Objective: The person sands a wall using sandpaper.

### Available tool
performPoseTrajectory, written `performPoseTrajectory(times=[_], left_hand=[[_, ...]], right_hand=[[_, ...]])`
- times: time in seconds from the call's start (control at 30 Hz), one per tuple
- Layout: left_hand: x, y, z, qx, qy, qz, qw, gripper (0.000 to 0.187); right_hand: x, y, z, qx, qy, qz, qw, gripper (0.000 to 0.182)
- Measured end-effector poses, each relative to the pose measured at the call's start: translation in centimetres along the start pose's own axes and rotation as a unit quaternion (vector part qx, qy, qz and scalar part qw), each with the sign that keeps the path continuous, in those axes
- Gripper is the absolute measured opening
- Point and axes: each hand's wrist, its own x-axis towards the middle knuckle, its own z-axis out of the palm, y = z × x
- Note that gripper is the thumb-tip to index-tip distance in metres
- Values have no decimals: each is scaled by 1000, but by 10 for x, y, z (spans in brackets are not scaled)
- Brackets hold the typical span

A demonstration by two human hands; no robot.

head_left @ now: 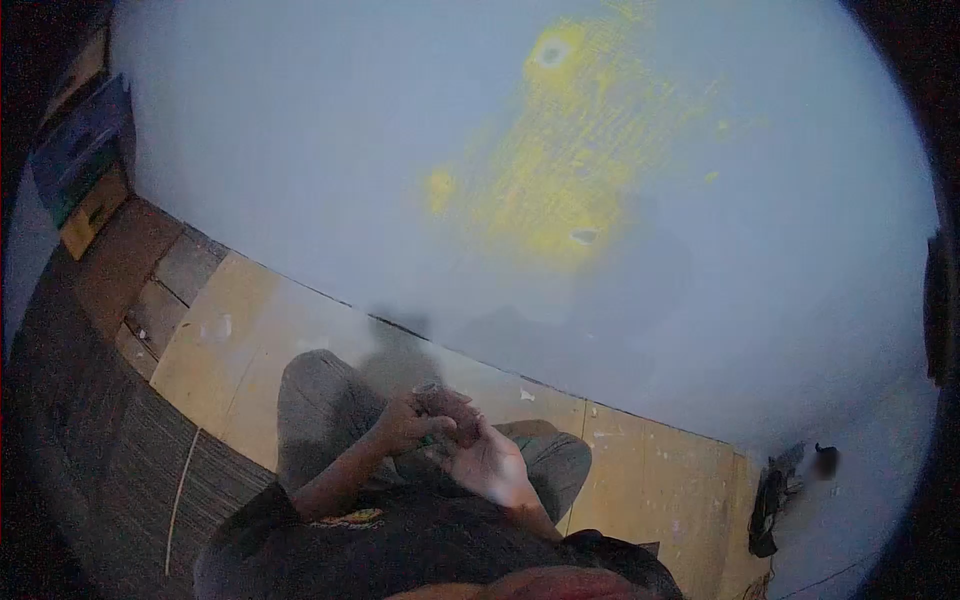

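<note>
I look down at my own lap, grey trousers (330, 400) over folded legs on a plywood floor (240, 330). My left hand (410, 420) and my right hand (490, 465) meet above my knee. Their fingers close together around a small dark object (445, 405) held between them; the image is too dim and blurred to tell what it is. My left forearm comes in from the lower left, my right from below.
A pale wall (400, 150) with a scraped yellow patch (560, 150) rises right in front. A dark woven mat (120, 460) lies to the left, wooden boards (130, 260) beyond it. A dark bundle of cable (770, 495) lies at the wall's foot, right.
</note>
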Motion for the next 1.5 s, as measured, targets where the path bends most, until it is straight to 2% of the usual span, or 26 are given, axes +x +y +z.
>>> performPoseTrajectory(times=[0.07, 0.1, 0.17, 0.2, 0.23, 0.33, 0.37, 0.47, 0.57, 0.67, 0.77, 0.87, 0.9, 0.97, 1.03, 1.07, 1.1, 1.13, 1.2, 1.27, 1.33, 1.37, 1.4, 1.43, 1.47, 1.5], left_hand=[[2, -2, 2, 27, 26, -14, 999, 36], [3, -3, 5, 11, 25, 18, 999, 33], [4, -3, 12, -20, 26, 82, 996, 27], [2, 4, 17, -24, 41, 47, 998, 26], [-1, 15, 24, -28, 56, 12, 998, 24], [-2, 27, 31, 58, 85, -34, 994, 24], [-2, 27, 32, 103, 90, -38, 990, 25], [-3, 24, 35, 53, 88, -12, 995, 26], [-4, 32, 41, 11, 79, -61, 995, 29], [1, 6, 31, 64, 35, 88, 993, 33], [3, 10, 24, -24, 9, 20, 999, 34], [9, -7, 9, 20, 18, 55, 998, 33], [13, -16, 5, 17, 16, 85, 996, 30], [26, -35, -7, 13, 13, 147, 989, 25], [38, -43, -23, -60, -31, 118, 991, 21], [42, -44, -31, -96, -55, 104, 988, 20], [40, -21, -36, -17, -42, 70, 997, 24], [43, -20, -42, 30, -30, 90, 995, 26], [55, -42, -56, 92, -16, 123, 988, 27], [74, -76, -69, 122, -11, 145, 982, 28], [85, -93, -83, 159, 91, 166, 969, 29], [84, -82, -81, -19, 90, 111, 990, 30], [98, -140, -105, 218, 146, 185, 947, 31], [96, -165, -118, 327, 141, 94, 930, 31], [94, -181, -125, 433, 134, 4, 891, 31], [97, -191, -124, 428, 125, 29, 895, 32]], right_hand=[[-2, 2, -13, -11, -33, -11, 999, 38], [-4, 2, -18, -17, -50, -16, 998, 39], [-11, 3, -9, -201, 3, -55, 978, 43], [-15, 4, -7, -290, 28, -74, 954, 46], [-9, -2, -29, -518, 53, -81, 850, 54], [-5, -1, -80, -515, 47, -129, 846, 52], [-6, 3, -45, -471, -2, -189, 861, 47], [-5, -2, -89, -476, -4, -165, 864, 45], [-3, -3, -106, -322, 15, -107, 941, 50], [-13, -7, -31, -211, -13, -72, 975, 63], [-4, -3, -18, -233, -28, -84, 968, 52], [3, -12, 7, -354, 88, -50, 930, 45], [17, -17, -22, -331, -6, -53, 942, 57], [25, -23, -15, -456, 5, -65, 887, 52], [31, -31, 0, -532, 69, -38, 843, 45], [36, -31, 3, -523, 57, -38, 850, 45], [44, -33, 1, -514, 44, -40, 856, 45], [51, -37, -5, -507, 31, -41, 860, 45], [58, -45, -24, -669, 84, -19, 739, 38], [70, -54, 27, -818, 106, -10, 565, 36], [107, -94, 38, -938, -110, -256, 208, 45], [115, -115, 69, -949, -107, -297, 14, 54], [129, -147, 91, -914, -125, -374, -97, 59], [140, -173, 119, -890, -110, -401, -187, 60], [156, -198, 147, -861, -64, -465, -196, 59], [160, -232, 179, -840, -30, -484, -241, 52]])
